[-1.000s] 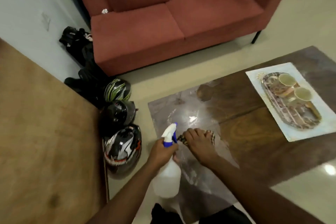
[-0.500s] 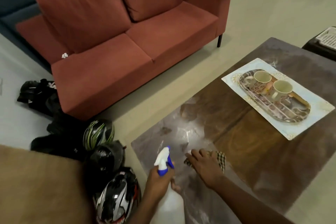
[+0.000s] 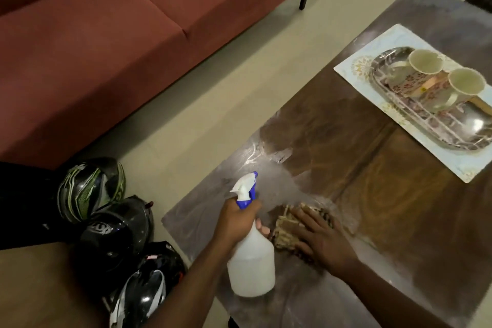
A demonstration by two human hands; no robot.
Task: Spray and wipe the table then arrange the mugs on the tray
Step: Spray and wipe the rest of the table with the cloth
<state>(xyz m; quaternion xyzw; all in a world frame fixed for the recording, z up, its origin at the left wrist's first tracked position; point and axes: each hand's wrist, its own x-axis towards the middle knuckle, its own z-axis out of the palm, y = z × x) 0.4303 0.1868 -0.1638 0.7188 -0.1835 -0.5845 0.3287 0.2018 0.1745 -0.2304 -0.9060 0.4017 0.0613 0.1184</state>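
White plastic spray bottle (image 3: pixel 252 258) sits clenched in the left hand (image 3: pixel 237 221); the right hand (image 3: pixel 320 238) presses flat on a checked cloth (image 3: pixel 287 233) beside it. Overspray risks misting two cream mugs (image 3: pixel 447 72) on the steel tray (image 3: pixel 452 125) well beyond.

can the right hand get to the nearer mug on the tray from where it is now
Probably yes, once it lets go. The right hand lies flat on the checked wiping cloth, and only bare dark wooden table lies between it and the cream mug on the shiny metal tray. It looks like a long stretch, though.
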